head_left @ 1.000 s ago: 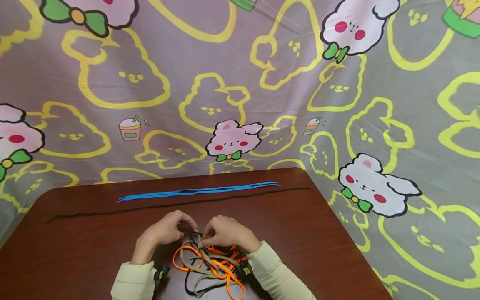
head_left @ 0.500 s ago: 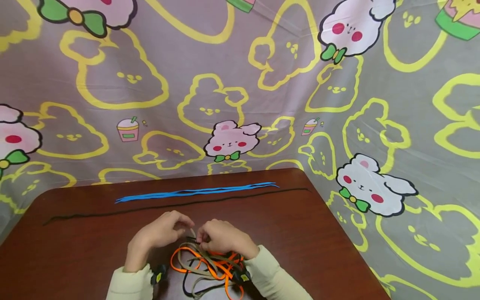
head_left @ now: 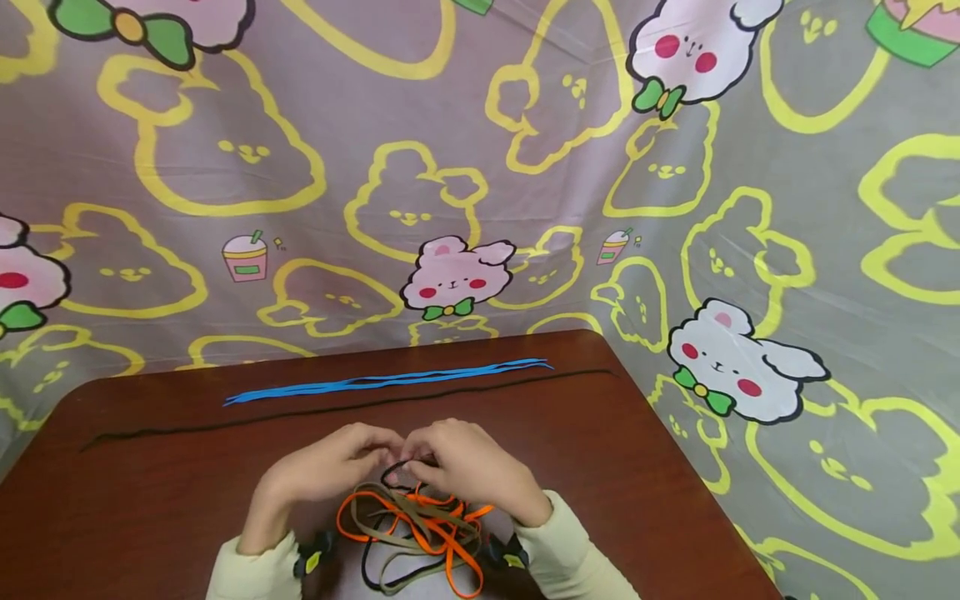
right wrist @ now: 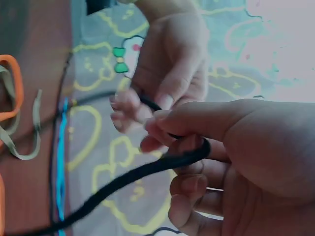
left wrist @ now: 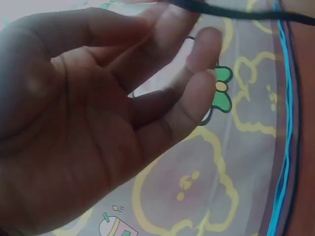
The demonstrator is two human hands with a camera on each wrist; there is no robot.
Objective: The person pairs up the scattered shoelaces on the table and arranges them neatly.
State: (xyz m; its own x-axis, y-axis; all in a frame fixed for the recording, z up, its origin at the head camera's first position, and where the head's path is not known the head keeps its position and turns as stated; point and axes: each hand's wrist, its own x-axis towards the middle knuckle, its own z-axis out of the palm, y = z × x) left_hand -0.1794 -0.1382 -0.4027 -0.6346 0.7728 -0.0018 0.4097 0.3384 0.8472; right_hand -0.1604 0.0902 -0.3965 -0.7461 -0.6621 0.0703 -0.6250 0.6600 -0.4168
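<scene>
A black shoelace (right wrist: 123, 182) is held up between both hands, which meet over a tangle of laces in the head view. My right hand (head_left: 474, 468) pinches it between thumb and forefinger, and it bends round in a loop there. Just beside those fingertips, my left hand (head_left: 326, 463) pinches the same lace with its thumb and fingers; the left wrist view has its other fingers loosely bent. Below the hands lie an orange shoelace (head_left: 460, 552) and an olive-tan shoelace (head_left: 358, 523), looped over one another with part of the black one.
Blue laces (head_left: 315, 388) lie stretched side by side near the back of the brown table (head_left: 150, 492). In front of them runs one long dark lace (head_left: 292, 413). A patterned cloth (head_left: 442, 200) hangs behind the table and along its right side.
The hands have come together and lifted the black shoelace off the heap, where earlier they were picking at the laces. Its loop now shows below the fingers.
</scene>
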